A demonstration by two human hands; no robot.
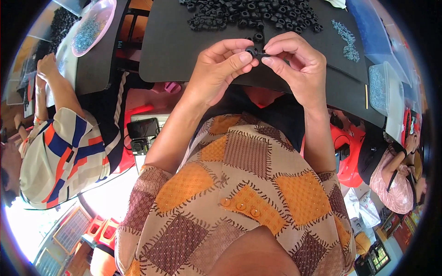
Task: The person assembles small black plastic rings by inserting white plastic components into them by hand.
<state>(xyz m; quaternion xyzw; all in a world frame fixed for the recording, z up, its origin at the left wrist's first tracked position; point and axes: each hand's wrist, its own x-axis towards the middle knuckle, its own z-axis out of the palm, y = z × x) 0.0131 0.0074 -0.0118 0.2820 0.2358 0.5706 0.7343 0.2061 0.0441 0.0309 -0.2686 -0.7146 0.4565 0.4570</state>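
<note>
My left hand [220, 66] pinches a small rounded black plastic piece [252, 50] between thumb and fingers, just above the near edge of the dark table [179, 55]. Facing it, my right hand [299, 64] is closed in a pinch on a small dark part [264, 54], its tip against the left hand's piece. Whether the two parts are joined I cannot tell. Right behind my hands lie a few loose black pieces [258, 37], and beyond them spreads a heap of similar hollow black pieces [258, 14].
Small shiny bluish pieces [347, 41] lie at the table's right. A clear plastic tub [378, 87] holds more, near a thin yellowish stick [366, 96]. At left, a pink basin [110, 23] stands near a co-worker in a patterned top [64, 156]. Another person [391, 179] sits at right.
</note>
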